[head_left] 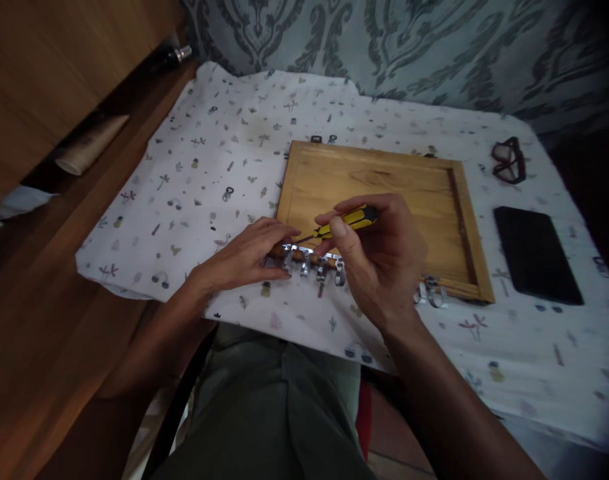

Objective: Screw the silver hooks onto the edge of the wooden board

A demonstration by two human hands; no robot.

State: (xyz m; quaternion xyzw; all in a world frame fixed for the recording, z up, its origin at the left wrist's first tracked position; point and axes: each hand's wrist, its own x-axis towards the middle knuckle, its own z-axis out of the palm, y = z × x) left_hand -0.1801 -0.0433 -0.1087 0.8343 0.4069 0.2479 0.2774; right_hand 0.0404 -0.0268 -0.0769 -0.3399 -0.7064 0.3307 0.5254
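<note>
A shallow wooden frame with a raised rim [379, 180] lies on a printed white cloth. Several shiny metal clips [322, 268] line its near edge. My right hand [379, 260] grips a yellow and black screwdriver [352, 222], whose thin shaft points left to the clips near the frame's near left corner. At that corner my left hand [249, 253] is curled around the leftmost clip [287, 257], thumb on the near side and fingers on the far side. Its fingertips are at the clip and the wood.
Dark-framed glasses [509, 161] and a black flat device [538, 255] lie right of the frame. The patterned wall [434, 53] stands behind the cloth-covered table [234, 133]. A wooden cabinet [59, 53] and a rolled tube [89, 145] are at left.
</note>
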